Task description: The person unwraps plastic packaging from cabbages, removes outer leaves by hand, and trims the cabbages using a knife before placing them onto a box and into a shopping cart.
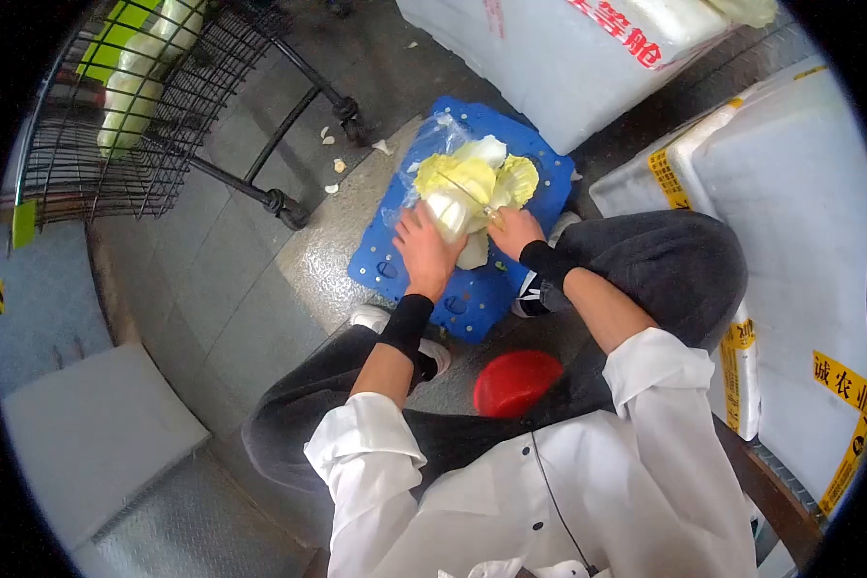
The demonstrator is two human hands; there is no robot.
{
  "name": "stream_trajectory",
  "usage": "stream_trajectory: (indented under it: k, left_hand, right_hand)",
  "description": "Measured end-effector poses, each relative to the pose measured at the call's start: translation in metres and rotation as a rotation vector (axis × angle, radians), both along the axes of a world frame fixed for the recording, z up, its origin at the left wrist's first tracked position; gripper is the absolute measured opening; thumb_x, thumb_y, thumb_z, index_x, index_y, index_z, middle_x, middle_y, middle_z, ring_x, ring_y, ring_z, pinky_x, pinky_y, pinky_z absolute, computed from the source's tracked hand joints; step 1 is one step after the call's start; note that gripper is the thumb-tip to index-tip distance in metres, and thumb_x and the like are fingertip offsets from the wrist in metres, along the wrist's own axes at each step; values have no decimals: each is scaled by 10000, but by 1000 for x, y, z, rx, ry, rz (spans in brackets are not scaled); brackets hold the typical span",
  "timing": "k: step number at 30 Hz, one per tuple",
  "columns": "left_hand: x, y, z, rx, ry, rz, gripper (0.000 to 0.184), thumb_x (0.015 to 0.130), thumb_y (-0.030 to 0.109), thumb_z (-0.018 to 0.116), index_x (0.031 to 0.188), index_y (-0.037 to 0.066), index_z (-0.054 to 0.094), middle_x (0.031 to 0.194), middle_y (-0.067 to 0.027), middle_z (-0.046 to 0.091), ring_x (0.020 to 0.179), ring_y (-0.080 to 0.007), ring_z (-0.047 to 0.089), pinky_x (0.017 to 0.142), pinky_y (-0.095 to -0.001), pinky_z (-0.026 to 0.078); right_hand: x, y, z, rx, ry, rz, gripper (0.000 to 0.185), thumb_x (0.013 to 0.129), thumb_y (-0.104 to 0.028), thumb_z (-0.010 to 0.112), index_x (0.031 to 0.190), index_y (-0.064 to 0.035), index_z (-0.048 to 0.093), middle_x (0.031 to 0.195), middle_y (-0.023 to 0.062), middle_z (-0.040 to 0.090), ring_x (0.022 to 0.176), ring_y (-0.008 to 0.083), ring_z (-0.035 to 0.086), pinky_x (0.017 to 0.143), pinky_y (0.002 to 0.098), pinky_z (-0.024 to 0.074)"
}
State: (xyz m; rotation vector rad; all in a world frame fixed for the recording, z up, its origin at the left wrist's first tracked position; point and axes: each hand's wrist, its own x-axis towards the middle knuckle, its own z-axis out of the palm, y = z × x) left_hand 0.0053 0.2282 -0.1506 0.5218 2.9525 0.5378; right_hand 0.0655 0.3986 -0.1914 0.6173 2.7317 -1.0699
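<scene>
A pale yellow-green napa cabbage (464, 175) lies on a blue plastic crate or platform (486, 303) in front of me. My left hand (428, 250) presses on the cabbage's white stem end, with its fingers spread. In my right hand (516, 233) is a knife (494, 216) with a yellowish handle. Its thin blade lies across the cabbage, though I cannot tell how deep it goes. Loose outer leaves (517, 181) sit beside the head at the right. Under its far left side is a crumpled clear plastic bag (433, 137).
A wire shopping cart (178, 144) holding a wrapped pale green vegetable (130, 106) stands at the upper left. White foam boxes (539, 82) are at the top and right. Small pale scraps (339, 166) dot the tiled floor. Between my legs is a round red object (516, 382).
</scene>
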Motion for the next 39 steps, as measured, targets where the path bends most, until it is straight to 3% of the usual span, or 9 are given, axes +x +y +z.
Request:
stream_trajectory:
  k: [4, 8, 11, 14, 17, 20, 23, 29, 39]
  left_hand:
    - [12, -2, -18, 4, -38, -21, 946, 643, 445, 821, 1333, -6, 356, 1239, -223, 438, 1155, -403, 417, 945, -517, 359]
    - [18, -11, -34, 91, 22, -18, 974, 652, 497, 813, 1329, -35, 356, 1195, -217, 442, 1119, -385, 418, 944, -518, 353]
    - [11, -16, -38, 286, 19, 31, 939, 612, 455, 843, 1298, -3, 396, 1184, -196, 432, 1107, -371, 428, 914, -494, 376]
    - [6, -32, -55, 221, 37, -97, 966, 589, 456, 854, 1303, 0, 391, 1173, -194, 435, 1096, -380, 436, 933, -490, 377]
    - [-2, -31, -52, 294, -155, -93, 980, 583, 452, 857, 1318, 12, 382, 1200, -206, 446, 1117, -394, 438, 936, -500, 391]
    - [5, -19, -29, 206, -337, -2, 972, 589, 467, 854, 1310, 11, 387, 1196, -234, 474, 1140, -415, 445, 926, -516, 408]
    - [7, -14, -15, 71, -314, -23, 973, 587, 447, 858, 1316, 14, 380, 1243, -238, 470, 1137, -417, 459, 907, -537, 419]
    - [15, -12, -8, 45, -130, 57, 973, 595, 425, 857, 1331, 23, 365, 1173, -208, 461, 1112, -404, 435, 870, -514, 417]
    - [27, -8, -27, 81, -107, 37, 994, 599, 356, 859, 1331, -18, 300, 1165, -231, 408, 1066, -417, 417, 880, -512, 396]
  right_hand:
    - [6, -1, 4, 10, -37, -32, 286, 796, -283, 625, 836, 0, 623, 789, 254, 635, 776, 439, 618, 693, 513, 497]
    - [4, -2, 11, 31, -154, 11, 332, 830, -319, 604, 921, 0, 608, 849, 254, 652, 829, 426, 638, 743, 510, 516]
    - [10, -3, 13, 66, -175, 15, 325, 843, -311, 608, 934, 1, 593, 842, 249, 653, 831, 422, 640, 740, 507, 516]
    - [21, -6, 21, 105, -202, 55, 316, 852, -307, 617, 956, -12, 573, 833, 242, 655, 830, 419, 644, 739, 504, 518]
    - [27, -14, 28, 143, -231, 93, 310, 858, -299, 623, 978, -21, 557, 827, 237, 657, 828, 418, 648, 739, 502, 519]
    - [28, -19, 29, 159, -235, 115, 310, 859, -292, 626, 986, -18, 550, 827, 236, 658, 823, 419, 649, 739, 502, 518]
    - [25, -19, 34, 192, -208, 114, 302, 853, -281, 627, 972, -14, 549, 809, 245, 654, 807, 427, 644, 726, 512, 512]
    - [22, -17, 27, 173, -129, 114, 276, 846, -268, 627, 934, -18, 549, 780, 253, 649, 779, 435, 638, 710, 524, 505]
    - [26, -16, 29, 206, -188, 176, 277, 861, -250, 622, 938, 2, 535, 764, 222, 658, 744, 394, 658, 682, 488, 533]
